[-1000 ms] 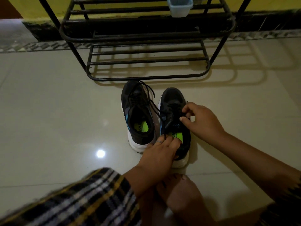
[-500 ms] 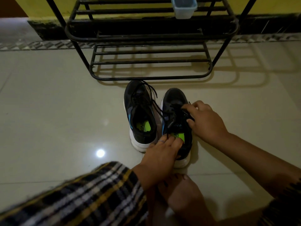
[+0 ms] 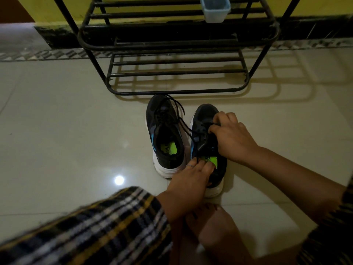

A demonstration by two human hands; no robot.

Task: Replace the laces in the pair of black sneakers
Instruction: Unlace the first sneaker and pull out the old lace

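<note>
**Hands at work on a sneaker's lace**

The right sneaker (image 3: pixel 206 142) stood on the floor (image 3: pixel 76 131) beside its mate, the left sneaker (image 3: pixel 165 134), toes toward a black rack (image 3: pixel 177 44). The right hand (image 3: pixel 233 138) pinched the lace (image 3: pixel 200 134) over the eyelets, fingers curled. The left hand (image 3: pixel 191 178) rested at the heel opening, fingers reaching inside, grip unclear. A plastic tub (image 3: pixel 214 9) sat on the rack.

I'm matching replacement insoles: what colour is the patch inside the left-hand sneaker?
Bright neon green patch, on the black insole; the head view shows it clearly.
</note>
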